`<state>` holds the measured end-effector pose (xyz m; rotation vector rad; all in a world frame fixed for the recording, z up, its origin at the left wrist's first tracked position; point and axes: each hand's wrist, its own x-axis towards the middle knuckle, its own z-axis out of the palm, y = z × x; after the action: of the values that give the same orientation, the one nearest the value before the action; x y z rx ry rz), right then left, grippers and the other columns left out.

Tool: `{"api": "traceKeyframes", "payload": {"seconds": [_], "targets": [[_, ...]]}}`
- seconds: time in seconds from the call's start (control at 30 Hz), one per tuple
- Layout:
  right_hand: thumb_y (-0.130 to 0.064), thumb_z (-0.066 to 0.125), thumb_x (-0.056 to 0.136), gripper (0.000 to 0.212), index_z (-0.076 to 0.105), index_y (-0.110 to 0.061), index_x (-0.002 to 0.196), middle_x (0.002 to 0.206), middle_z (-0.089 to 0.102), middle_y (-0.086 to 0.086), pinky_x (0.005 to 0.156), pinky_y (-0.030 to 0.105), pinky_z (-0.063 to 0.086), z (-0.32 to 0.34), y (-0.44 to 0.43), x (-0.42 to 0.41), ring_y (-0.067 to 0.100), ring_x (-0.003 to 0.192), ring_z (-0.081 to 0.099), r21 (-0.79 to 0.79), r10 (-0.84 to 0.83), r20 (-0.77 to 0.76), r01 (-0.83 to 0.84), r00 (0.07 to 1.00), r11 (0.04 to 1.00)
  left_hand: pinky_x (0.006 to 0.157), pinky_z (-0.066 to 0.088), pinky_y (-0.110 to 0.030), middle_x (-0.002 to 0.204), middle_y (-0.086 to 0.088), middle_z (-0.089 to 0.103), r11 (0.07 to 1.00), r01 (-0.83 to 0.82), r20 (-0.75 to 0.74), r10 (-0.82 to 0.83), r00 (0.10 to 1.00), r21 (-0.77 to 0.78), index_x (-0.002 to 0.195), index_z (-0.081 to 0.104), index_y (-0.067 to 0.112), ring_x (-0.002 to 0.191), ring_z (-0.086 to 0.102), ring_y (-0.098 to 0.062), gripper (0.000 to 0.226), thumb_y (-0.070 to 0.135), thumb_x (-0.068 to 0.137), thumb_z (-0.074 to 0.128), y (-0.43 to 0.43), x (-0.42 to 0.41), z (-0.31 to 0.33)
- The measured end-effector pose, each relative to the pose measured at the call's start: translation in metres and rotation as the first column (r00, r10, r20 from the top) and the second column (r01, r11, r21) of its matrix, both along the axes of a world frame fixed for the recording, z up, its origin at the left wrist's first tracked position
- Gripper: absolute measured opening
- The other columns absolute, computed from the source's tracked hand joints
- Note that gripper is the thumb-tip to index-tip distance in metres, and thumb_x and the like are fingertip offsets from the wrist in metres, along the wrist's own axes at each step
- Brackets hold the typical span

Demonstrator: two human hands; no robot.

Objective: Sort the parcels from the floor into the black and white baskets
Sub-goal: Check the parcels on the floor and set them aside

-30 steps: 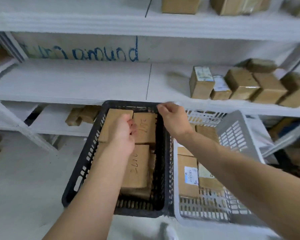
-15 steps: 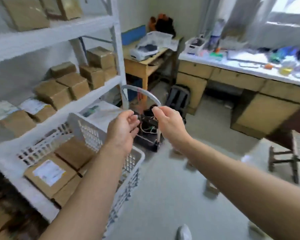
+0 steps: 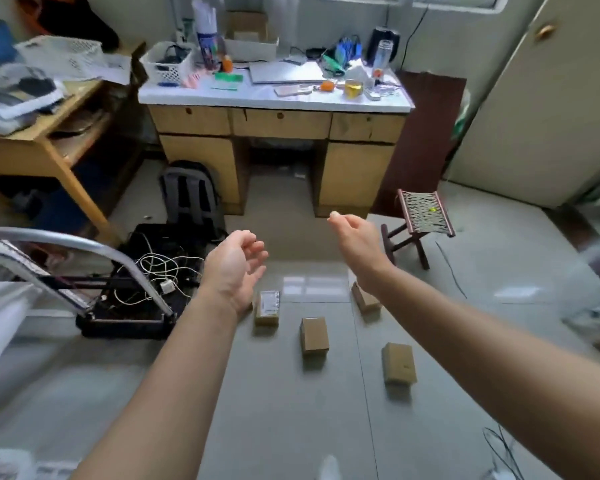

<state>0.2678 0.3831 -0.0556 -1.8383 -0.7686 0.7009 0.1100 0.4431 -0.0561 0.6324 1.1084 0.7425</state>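
1. Left hand [image 3: 234,265] is up in mid-air, palm turned inward, fingers loosely curled, holding nothing.
2. Right hand [image 3: 357,237] is also raised with a relaxed curl, and it is empty.
3. I count four parcels on the floor [image 3: 284,427], all apart from each other:
   - labelled parcel [image 3: 266,307], just below the left wrist
   - plain parcel [image 3: 314,336], beside it
   - third parcel [image 3: 399,363], nearer me, on the right
   - fourth parcel [image 3: 365,301], partly behind the right forearm
4. Behind them is a desk [image 3: 281,124] with a backpack [image 3: 187,199] leaning on it (a black case [image 3: 125,320] of cables sits to the left).
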Motion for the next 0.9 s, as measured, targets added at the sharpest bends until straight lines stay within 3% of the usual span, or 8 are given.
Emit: {"api": "traceKeyframes", "payload": {"seconds": [0.13,0.23,0.4,0.5,0.6,0.7,0.8,0.9], "targets": [[-0.032,0.043,0.100,0.039,0.063,0.002,0.101,0.092,0.062,0.012,0.070,0.028,0.045,-0.024,0.020,0.040,0.020,0.087,0.057,-0.089,-0.003,-0.005,0.002,1.000,0.996,0.092,0.038,-0.035,0.081,-0.003,0.054,0.992,0.015,-0.005,-0.015,1.000,-0.128,0.077,0.052,0.013,0.078,0.055,-0.018,0.022,0.020,0.096,0.042,0.021,0.036,-0.035],[-0.033,0.041,0.100,0.039,0.061,0.000,0.110,0.111,0.063,0.018,0.086,0.035,0.046,-0.043,0.044,0.057,0.029,0.110,0.057,-0.159,-0.009,-0.027,0.005,1.000,0.987,0.098,0.036,-0.037,0.082,-0.004,0.053,0.978,0.023,-0.019,-0.028,0.999,-0.208,0.077,0.050,0.013,0.083,0.055,-0.021,0.024,0.022,0.098,0.041,0.047,0.055,-0.065],[-0.035,0.042,0.099,0.038,0.063,-0.005,0.109,0.110,0.064,0.013,0.086,0.033,0.043,-0.090,0.092,0.077,0.023,0.103,0.057,-0.254,-0.019,-0.017,0.014,1.000,0.967,0.106,0.032,-0.039,0.082,-0.006,0.051,0.929,0.033,-0.023,-0.044,0.999,-0.367,0.078,0.049,0.011,0.100,0.051,-0.027,0.026,0.024,0.098,0.038,0.093,0.081,-0.124],[-0.035,0.042,0.099,0.041,0.063,0.000,0.101,0.094,0.064,0.014,0.080,0.035,0.046,-0.132,0.119,0.087,0.023,0.088,0.057,-0.319,0.016,-0.016,-0.020,1.000,0.947,0.108,0.031,-0.040,0.096,-0.008,0.054,0.889,0.030,-0.016,-0.042,0.999,-0.458,0.113,0.056,0.004,0.120,0.049,-0.031,0.030,0.024,0.099,0.037,0.107,0.094,-0.168],[-0.031,0.042,0.099,0.048,0.056,0.013,0.087,0.070,0.044,0.017,0.058,0.032,0.034,-0.175,0.138,0.094,0.025,0.066,0.041,-0.393,0.082,-0.020,-0.084,0.996,0.916,0.104,0.034,-0.039,0.129,-0.016,0.051,0.832,-0.024,-0.024,0.013,1.000,-0.555,0.135,0.044,0.000,0.131,0.044,-0.032,0.042,0.024,0.100,0.038,0.112,0.104,-0.213],[-0.033,0.040,0.100,0.054,0.054,0.018,0.112,0.093,0.062,0.028,0.076,0.039,0.046,-0.230,0.154,0.107,0.037,0.089,0.058,-0.460,0.173,-0.059,-0.181,0.983,0.869,0.109,0.030,-0.040,0.143,-0.017,0.043,0.776,-0.081,-0.049,0.064,0.997,-0.626,0.141,0.038,0.001,0.134,0.041,-0.032,0.047,0.025,0.101,0.037,0.113,0.116,-0.268],[-0.034,0.039,0.101,0.053,0.053,0.013,0.120,0.126,0.057,0.026,0.096,0.038,0.043,-0.295,0.169,0.126,0.035,0.119,0.053,-0.521,0.230,-0.126,-0.262,0.965,0.813,0.105,0.034,-0.040,0.126,-0.015,0.051,0.735,-0.165,-0.100,0.132,0.986,-0.658,0.128,0.048,0.000,0.124,0.049,-0.030,0.039,0.025,0.101,0.037,0.108,0.130,-0.342],[-0.035,0.038,0.101,0.053,0.054,0.011,0.120,0.129,0.055,0.026,0.097,0.042,0.043,-0.368,0.175,0.150,0.034,0.118,0.053,-0.562,0.321,-0.150,-0.348,0.935,0.750,0.101,0.036,-0.039,0.093,-0.011,0.051,0.673,-0.242,-0.156,0.188,0.970,-0.699,0.093,0.052,0.004,0.097,0.055,-0.027,0.027,0.023,0.100,0.035,0.097,0.151,-0.415]]}}
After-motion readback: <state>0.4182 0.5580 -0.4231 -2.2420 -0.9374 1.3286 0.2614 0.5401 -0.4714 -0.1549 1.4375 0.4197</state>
